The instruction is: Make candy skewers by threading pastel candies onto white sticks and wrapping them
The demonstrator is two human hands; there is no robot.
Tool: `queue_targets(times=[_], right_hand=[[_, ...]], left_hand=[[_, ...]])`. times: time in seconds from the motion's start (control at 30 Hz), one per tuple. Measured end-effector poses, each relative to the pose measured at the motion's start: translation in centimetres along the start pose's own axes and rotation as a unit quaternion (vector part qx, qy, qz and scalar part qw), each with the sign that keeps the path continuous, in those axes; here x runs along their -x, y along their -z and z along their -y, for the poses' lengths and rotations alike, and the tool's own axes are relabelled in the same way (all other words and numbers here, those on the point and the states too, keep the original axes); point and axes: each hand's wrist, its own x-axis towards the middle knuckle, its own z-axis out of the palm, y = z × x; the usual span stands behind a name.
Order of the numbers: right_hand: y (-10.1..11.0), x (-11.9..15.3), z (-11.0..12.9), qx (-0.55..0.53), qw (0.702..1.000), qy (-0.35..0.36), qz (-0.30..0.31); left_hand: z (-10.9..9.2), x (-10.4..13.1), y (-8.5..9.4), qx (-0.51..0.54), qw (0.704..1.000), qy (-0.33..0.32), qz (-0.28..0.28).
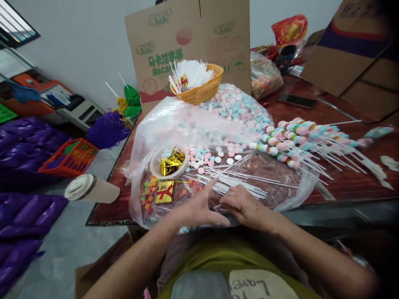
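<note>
My left hand (204, 209) is at the table's front edge, thumb and index finger spread apart, with nothing I can make out in it. Close beside it, my right hand (245, 206) has curled fingers; a small pale tip shows near them, but what they pinch is hidden. White sticks (241, 182) lie in a loose pile just beyond both hands on a clear plastic bag (280, 178). Pastel round candies (212, 158) spill from the bag behind. Left of the hands are orange and green ring candies (149, 193) and a gold packet (164, 192).
A round tub (152, 164) holds gold twist ties. Finished candy skewers (299, 139) are heaped at right, near a phone (297, 101). Behind stand a yellow basket (199, 94) of white sticks and a carton (190, 37). A lidded cup (102, 191) lies at the left edge.
</note>
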Motion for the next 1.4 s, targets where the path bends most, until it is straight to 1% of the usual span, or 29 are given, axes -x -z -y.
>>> queue_targets(times=[0.03,0.07,0.1,0.17,0.23,0.27,0.33,0.4,0.5,0.57,0.63,0.67,0.73,0.8,0.83,0.87,0.9,0.93,1.0,1.07,1.1,1.13,1.17,1.2,1.23,1.27,1.33,1.37,1.4], right_hand=[[0.6,0.1,-0.4,-0.014,1.0,0.003,-0.007],[1.3,0.2,-0.7,-0.027,1.0,0.008,-0.013],[2.1,0.2,-0.9,-0.036,0.999,0.014,-0.017],[3.4,-0.1,-1.0,-0.037,0.999,0.026,-0.018],[4.1,-0.5,-0.7,-0.015,0.999,0.037,-0.016],[4.1,-0.7,-0.6,0.001,0.999,0.043,-0.012],[3.9,-1.2,-0.2,0.025,0.998,0.054,0.001],[3.3,-1.7,-0.1,0.031,0.997,0.06,0.026],[2.2,-2.2,-0.1,0.012,0.997,0.06,0.052],[1.4,-2.3,0.1,-0.036,0.999,0.009,0.021],[0.5,-2.2,0.6,-0.129,0.986,-0.1,-0.02],[-0.1,-2.1,1.0,-0.189,0.97,-0.152,-0.017],[-1.4,-1.9,2.0,-0.303,0.926,-0.225,0.031],[-2.8,-1.9,3.1,-0.383,0.881,-0.266,0.073],[-3.5,-1.9,3.7,-0.402,0.866,-0.286,0.076],[-4.0,-2.1,4.1,-0.407,0.859,-0.304,0.067],[-4.3,-2.2,4.5,-0.397,0.861,-0.313,0.056],[-4.5,-2.5,4.8,-0.372,0.874,-0.311,0.047],[-4.3,-3.0,5.2,-0.277,0.919,-0.278,0.024],[-3.5,-3.5,5.1,-0.135,0.97,-0.198,-0.047],[-3.0,-3.8,5.0,-0.052,0.986,-0.136,-0.084],[-2.4,-3.9,4.9,0.031,0.992,-0.061,-0.109],[-1.9,-4.0,4.8,0.108,0.988,0.022,-0.112],[-1.5,-4.1,4.7,0.173,0.976,0.1,-0.087],[-1.2,-4.0,4.7,0.222,0.96,0.163,-0.042],[-1.1,-3.9,4.6,0.252,0.946,0.205,0.009],[-1.1,-3.5,4.5,0.278,0.929,0.231,0.081],[-1.3,-3.2,4.4,0.277,0.93,0.219,0.105],[-1.6,-2.8,4.3,0.263,0.937,0.195,0.124]], left_hand=[[-0.4,0.7,1.4,0.048,0.999,-0.016,0.005],[-0.7,1.5,2.7,0.057,0.998,-0.025,0.01],[-0.9,2.3,3.7,0.037,0.999,-0.021,0.027],[-1.0,3.6,4.6,0.027,0.995,0.002,0.097],[-0.4,4.5,3.5,0.072,0.984,0.055,0.151],[0.0,4.7,2.5,0.115,0.98,0.083,0.142],[0.8,5.0,0.3,0.181,0.974,0.106,0.08],[1.4,5.1,-1.4,0.205,0.973,0.099,0.02],[1.8,5.1,-2.5,0.183,0.98,0.078,-0.024],[2.0,5.0,-2.8,0.158,0.982,0.073,-0.08],[2.2,5.0,-3.0,0.132,0.977,0.075,-0.149],[2.3,5.1,-3.1,0.117,0.975,0.078,-0.172],[2.4,5.3,-3.3,0.061,0.977,0.08,-0.189],[2.4,5.7,-3.3,0.004,0.983,0.071,-0.171],[2.4,6.0,-3.2,-0.004,0.987,0.053,-0.149],[2.4,6.2,-3.0,0.005,0.992,0.028,-0.121],[2.3,6.3,-2.9,0.027,0.996,-0.002,-0.09],[2.4,6.4,-2.7,0.054,0.996,-0.033,-0.064],[2.6,6.4,-2.6,0.094,0.993,-0.062,-0.043],[3.0,6.2,-2.6,0.119,0.991,-0.019,-0.054],[3.2,6.0,-2.6,0.137,0.989,0.016,-0.06],[3.4,5.7,-2.6,0.161,0.983,0.053,-0.066],[3.6,5.5,-2.4,0.186,0.977,0.081,-0.068],[3.7,5.3,-2.2,0.208,0.972,0.095,-0.059],[3.8,5.2,-1.9,0.223,0.97,0.095,-0.031],[3.9,5.0,-1.5,0.229,0.97,0.085,0.013],[4.0,4.8,-1.0,0.219,0.965,0.056,0.132],[4.1,4.6,-0.9,0.22,0.962,0.04,0.157],[4.2,4.5,-0.9,0.218,0.965,0.024,0.143]])
